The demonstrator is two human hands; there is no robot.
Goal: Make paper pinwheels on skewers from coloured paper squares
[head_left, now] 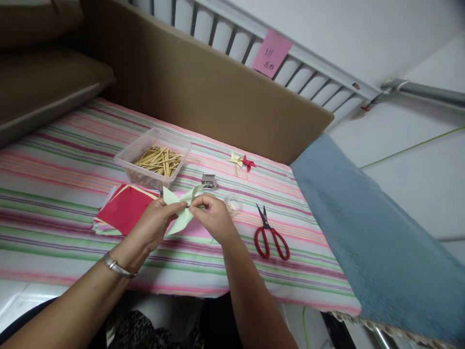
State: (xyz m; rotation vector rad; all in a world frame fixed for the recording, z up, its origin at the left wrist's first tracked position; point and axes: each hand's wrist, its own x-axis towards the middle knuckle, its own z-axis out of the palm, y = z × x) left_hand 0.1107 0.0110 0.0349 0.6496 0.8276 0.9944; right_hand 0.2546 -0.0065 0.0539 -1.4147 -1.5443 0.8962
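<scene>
Left hand [154, 223], mine: fingers pinching pale green folded paper [180, 219]; right hand [215, 216] pinches its centre; red scissors [271, 238] just beside.

One folded paper [173, 198], two pinwheels [235, 159], one scissors [271, 237], one tray [125, 161].

worktop [54, 203]: stick tub [152, 157] far left, paper stack [123, 208] just near of it. folded paper [179, 208] at centre, pinched between left hand [152, 225] and right hand [214, 215]. scissors [271, 237] right of them. pinwheels [241, 162] far centre, cardboard panel [218, 92] behind.
</scene>
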